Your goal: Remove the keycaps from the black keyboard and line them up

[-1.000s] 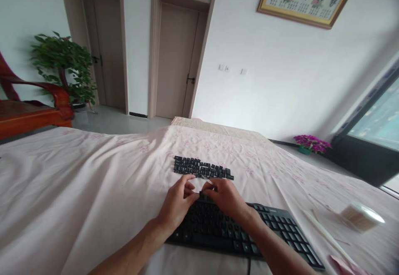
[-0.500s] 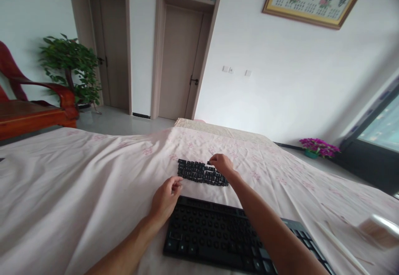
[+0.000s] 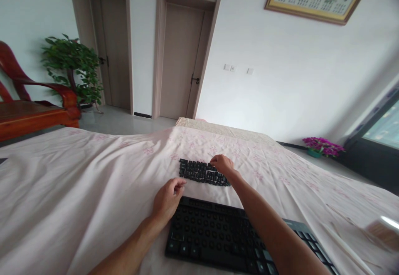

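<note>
Loose black keycaps [image 3: 201, 172] lie in several close rows on the cloth. My right hand [image 3: 222, 164] is at their far right edge, its fingertips pinched on a keycap [image 3: 212, 166] in the far row. The keycap is mostly hidden by the fingers. My left hand [image 3: 170, 191] hovers just left of and nearer than the rows, thumb and fingers drawn together; whether anything is between them I cannot make out. Closer to me lies a black keyboard [image 3: 212, 231]. Most of its main section shows bare key posts, while some keys remain along its bottom row and right side. My right forearm crosses over it.
A pale pink flowered cloth [image 3: 109, 183] covers the wrinkled surface. At the right are a blurred clear-topped box [image 3: 385, 231] and thin sticks [image 3: 346, 246]. Beyond stand a red wooden chair [image 3: 40, 100], a leafy plant [image 3: 70, 67] and purple flowers [image 3: 322, 146].
My right hand has brought the keycap from slightly above the far row down into line with it. My left hand stays almost in place. The whole view has shifted slightly.
</note>
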